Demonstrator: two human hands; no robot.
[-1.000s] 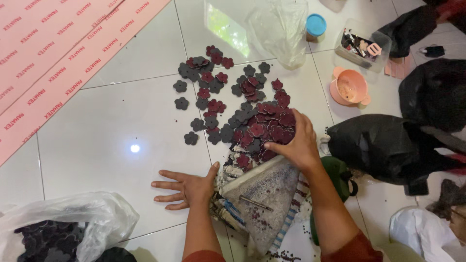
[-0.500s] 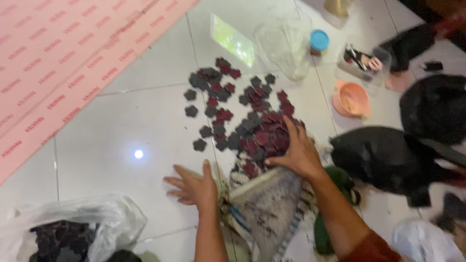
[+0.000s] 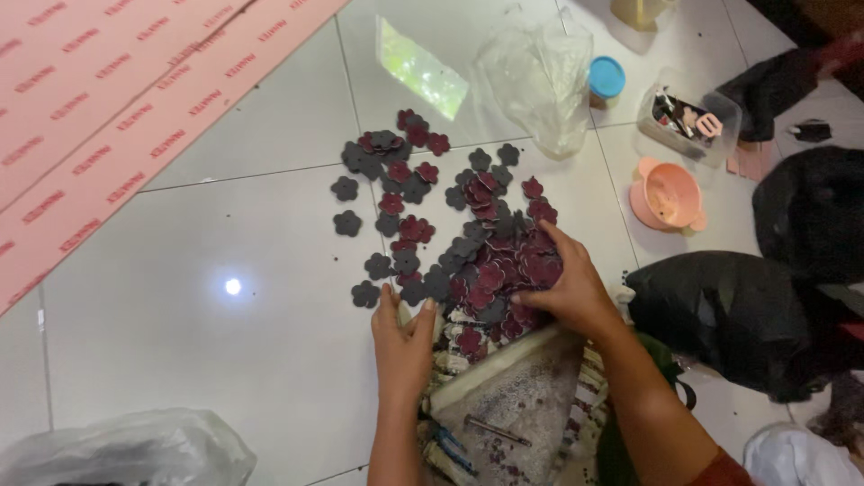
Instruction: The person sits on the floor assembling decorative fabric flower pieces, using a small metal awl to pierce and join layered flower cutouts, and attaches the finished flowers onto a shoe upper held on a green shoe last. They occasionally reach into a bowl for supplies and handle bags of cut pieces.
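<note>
The right hand [image 3: 565, 290] lies spread, palm down, on the flower cutouts [image 3: 468, 225]; the left hand [image 3: 402, 342] rests open just beside them, holding nothing.

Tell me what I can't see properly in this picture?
- Flower cutouts, head view: some hidden under the right hand.
- Black bag: contents hidden by opaque plastic.
- Clear box: the items inside are too small to identify.
- White bag: cut off by the bottom edge.
</note>
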